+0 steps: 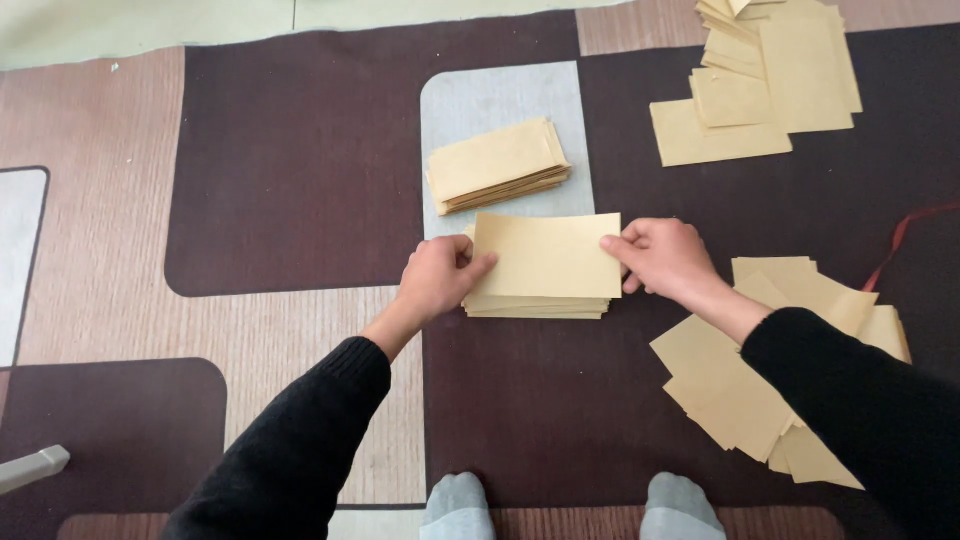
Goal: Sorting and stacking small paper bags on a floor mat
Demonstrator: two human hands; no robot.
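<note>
Both hands, left [437,280] and right [662,258], pinch a tan sheet [545,255] by its ends over the stack [537,304]; squaring its edges before release would keep the pile neat.

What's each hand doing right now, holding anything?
Left hand: closed, pinching the left edge of the top tan paper sheet over the stack.
Right hand: closed, pinching the same sheet's right edge.

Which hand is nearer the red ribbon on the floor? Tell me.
Right. The right hand lies a short way left of the red ribbon; the left hand is farther left, across the envelope stack.
</note>
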